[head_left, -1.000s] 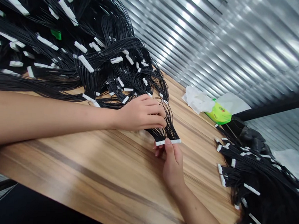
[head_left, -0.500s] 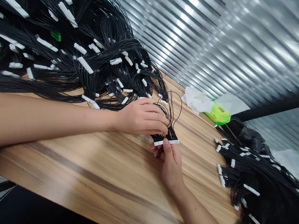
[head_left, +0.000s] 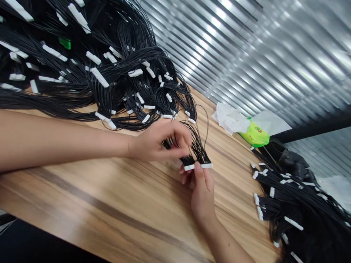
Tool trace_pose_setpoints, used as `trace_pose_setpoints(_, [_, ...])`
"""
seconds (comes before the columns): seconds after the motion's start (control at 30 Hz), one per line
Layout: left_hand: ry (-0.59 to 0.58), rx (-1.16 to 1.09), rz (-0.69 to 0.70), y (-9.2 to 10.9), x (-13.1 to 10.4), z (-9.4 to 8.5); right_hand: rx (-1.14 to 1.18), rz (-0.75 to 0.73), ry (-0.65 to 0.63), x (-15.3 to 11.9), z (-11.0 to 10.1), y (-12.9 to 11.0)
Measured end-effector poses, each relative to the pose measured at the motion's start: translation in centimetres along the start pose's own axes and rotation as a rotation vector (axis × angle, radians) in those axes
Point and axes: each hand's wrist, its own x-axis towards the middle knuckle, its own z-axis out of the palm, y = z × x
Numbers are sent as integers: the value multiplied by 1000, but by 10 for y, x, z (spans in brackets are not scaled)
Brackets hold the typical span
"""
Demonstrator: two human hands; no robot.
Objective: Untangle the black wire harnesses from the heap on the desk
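Observation:
My right hand (head_left: 202, 190) pinches a long white connector (head_left: 198, 166) just above the wooden table (head_left: 123, 207), thumb on its front face. A fan of thin black wires (head_left: 197, 144) rises from that connector. My left hand (head_left: 160, 140) reaches in from the left and grips those wires a short way behind the connector, fingers curled around them and slightly blurred. One loose wire loops up toward the big pile.
A large heap of black wire harnesses with white connectors (head_left: 79, 58) covers the table's far left. A second heap (head_left: 301, 210) lies at the right edge. White tissue (head_left: 231, 117) and a green packet (head_left: 257, 134) sit by the window blinds (head_left: 272, 50).
My left hand has lifted and shifted left along the wires, its fingers now curled around the bundle. The wire loop above the connector has narrowed. My right hand has stayed put.

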Motion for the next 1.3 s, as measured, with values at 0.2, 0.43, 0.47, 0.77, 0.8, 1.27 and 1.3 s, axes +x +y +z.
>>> trace_pose_setpoints(0.2, [366, -287, -589, -24, 7, 0, 80, -48, 70, 1, 0, -1])
trace_pose_setpoints(0.43, [213, -55, -517, -25, 6, -2, -61, -63, -77, -1, -2, 5])
trace_pose_setpoints(0.47, [206, 48, -463, -23, 6, -2, -88, -65, -91, -2, -2, 7])
trace_pose_setpoints(0.77, [-45, 416, 75, -10, 1, -8, -168, -62, -121, -1, -4, 8])
trace_pose_setpoints(0.8, [-64, 401, 116, -10, 0, -8, -166, -61, -118, -1, -4, 8])
trace_pose_setpoints(1.27, [52, -30, 44, -11, -4, -4, -164, -65, -106, -1, -4, 9])
trace_pose_setpoints(1.3, [8, -50, 22, -10, -4, -4, -179, -72, -108, -2, -4, 9])
